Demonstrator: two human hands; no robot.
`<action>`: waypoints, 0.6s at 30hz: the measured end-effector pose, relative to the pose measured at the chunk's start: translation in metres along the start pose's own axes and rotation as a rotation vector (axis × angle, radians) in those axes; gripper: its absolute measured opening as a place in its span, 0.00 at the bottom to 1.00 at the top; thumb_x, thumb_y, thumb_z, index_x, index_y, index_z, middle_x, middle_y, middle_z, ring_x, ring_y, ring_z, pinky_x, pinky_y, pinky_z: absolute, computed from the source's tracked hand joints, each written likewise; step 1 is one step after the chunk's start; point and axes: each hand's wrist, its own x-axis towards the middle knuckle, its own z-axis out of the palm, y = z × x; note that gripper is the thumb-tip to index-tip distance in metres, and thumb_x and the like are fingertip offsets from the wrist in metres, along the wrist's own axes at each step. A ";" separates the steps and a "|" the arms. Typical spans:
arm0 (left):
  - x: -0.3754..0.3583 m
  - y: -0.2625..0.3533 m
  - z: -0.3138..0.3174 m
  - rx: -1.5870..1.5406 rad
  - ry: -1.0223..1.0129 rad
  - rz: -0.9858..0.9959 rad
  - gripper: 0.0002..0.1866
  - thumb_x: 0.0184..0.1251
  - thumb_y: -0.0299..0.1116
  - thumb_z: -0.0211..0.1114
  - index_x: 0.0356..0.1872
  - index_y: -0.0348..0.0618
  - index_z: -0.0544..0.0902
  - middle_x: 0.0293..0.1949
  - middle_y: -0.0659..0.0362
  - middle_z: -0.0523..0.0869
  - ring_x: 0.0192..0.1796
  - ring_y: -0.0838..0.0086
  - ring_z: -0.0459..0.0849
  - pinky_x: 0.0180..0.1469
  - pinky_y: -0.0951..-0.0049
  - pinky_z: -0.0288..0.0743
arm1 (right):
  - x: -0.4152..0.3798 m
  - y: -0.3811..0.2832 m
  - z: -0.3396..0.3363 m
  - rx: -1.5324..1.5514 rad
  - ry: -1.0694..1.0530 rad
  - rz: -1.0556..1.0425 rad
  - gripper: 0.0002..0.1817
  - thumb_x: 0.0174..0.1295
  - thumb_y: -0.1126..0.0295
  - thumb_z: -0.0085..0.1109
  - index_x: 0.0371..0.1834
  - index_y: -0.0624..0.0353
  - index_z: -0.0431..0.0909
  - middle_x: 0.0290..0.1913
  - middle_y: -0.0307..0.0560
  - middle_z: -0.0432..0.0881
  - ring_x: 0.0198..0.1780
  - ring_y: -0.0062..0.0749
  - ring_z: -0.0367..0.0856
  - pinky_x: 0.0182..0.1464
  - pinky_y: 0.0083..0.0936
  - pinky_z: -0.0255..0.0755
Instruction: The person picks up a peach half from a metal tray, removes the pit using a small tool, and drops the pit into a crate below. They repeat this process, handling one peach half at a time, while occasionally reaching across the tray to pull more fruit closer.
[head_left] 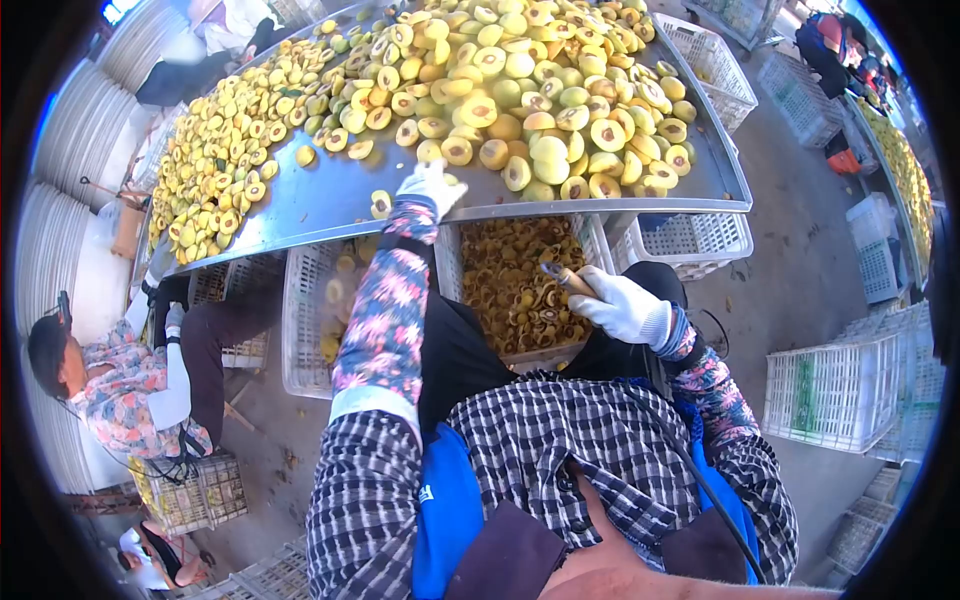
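Note:
My left hand [431,189], in a white glove, is over the near edge of the metal table [330,205]. Its fingers curl around a yellow stone fruit half [451,180], partly hidden by the glove. A large pile of halved yellow stone fruit [545,105] lies just beyond, many with the brown pit side up. In my gloved right hand [628,308] is a wooden-handled pitting tool [570,279] with a short metal tip, above my lap. Below the tool, between my knees, a white crate [450,262] holds brownish pits and fruit scraps [525,300].
Another white crate [300,335] with some fruit stands left of my legs. A co-worker [120,385] sits at the table's left end. White crates [690,240] stand under the table's right side, and stacked crates [835,395] further right. Another fruit-covered table [900,165] is at far right.

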 end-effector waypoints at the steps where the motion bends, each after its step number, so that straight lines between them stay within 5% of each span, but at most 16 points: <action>1: 0.007 0.003 0.010 0.059 -0.078 -0.022 0.31 0.58 0.50 0.65 0.59 0.43 0.74 0.55 0.44 0.78 0.58 0.52 0.77 0.59 0.52 0.71 | 0.000 -0.003 0.000 0.001 -0.019 0.010 0.17 0.67 0.57 0.53 0.40 0.63 0.68 0.29 0.59 0.77 0.34 0.55 0.79 0.37 0.39 0.70; 5: 0.022 -0.005 0.028 -0.075 0.043 0.134 0.24 0.59 0.45 0.64 0.54 0.44 0.78 0.49 0.50 0.83 0.52 0.57 0.82 0.51 0.57 0.77 | -0.003 -0.002 0.003 -0.061 0.020 -0.041 0.17 0.66 0.57 0.54 0.41 0.62 0.68 0.29 0.61 0.77 0.35 0.57 0.79 0.37 0.40 0.70; 7: 0.028 -0.001 0.028 -1.235 -0.024 -0.186 0.18 0.58 0.37 0.62 0.50 0.45 0.80 0.44 0.55 0.85 0.47 0.62 0.84 0.41 0.62 0.81 | -0.002 0.002 0.004 -0.026 0.027 -0.026 0.17 0.67 0.58 0.54 0.42 0.62 0.68 0.29 0.59 0.77 0.34 0.54 0.80 0.36 0.38 0.71; 9: -0.008 0.021 -0.010 -2.113 -0.242 -0.084 0.17 0.61 0.36 0.57 0.50 0.42 0.79 0.46 0.54 0.84 0.46 0.64 0.85 0.41 0.54 0.84 | -0.001 -0.002 0.004 0.194 0.089 -0.002 0.16 0.66 0.59 0.55 0.43 0.62 0.69 0.27 0.56 0.77 0.32 0.49 0.80 0.35 0.37 0.71; 11: -0.051 0.055 -0.039 -2.388 -0.344 -0.007 0.20 0.66 0.42 0.54 0.53 0.40 0.76 0.52 0.46 0.81 0.47 0.47 0.83 0.47 0.46 0.81 | 0.007 -0.001 0.003 0.174 0.190 -0.150 0.16 0.67 0.61 0.55 0.49 0.62 0.68 0.27 0.55 0.77 0.30 0.49 0.80 0.34 0.36 0.72; 14: -0.079 0.080 -0.040 -2.482 -0.366 -0.106 0.22 0.69 0.47 0.55 0.56 0.42 0.74 0.54 0.47 0.80 0.48 0.48 0.82 0.49 0.47 0.80 | 0.025 -0.013 0.005 0.005 0.408 -0.321 0.19 0.66 0.62 0.55 0.54 0.63 0.67 0.32 0.63 0.80 0.36 0.56 0.82 0.37 0.41 0.73; 18: -0.100 0.110 -0.042 -2.440 -0.220 -0.211 0.26 0.74 0.56 0.49 0.55 0.43 0.73 0.52 0.50 0.81 0.51 0.55 0.80 0.51 0.51 0.79 | 0.044 -0.020 0.015 -0.283 0.671 -0.462 0.22 0.63 0.62 0.60 0.54 0.65 0.67 0.25 0.58 0.80 0.27 0.54 0.81 0.30 0.41 0.75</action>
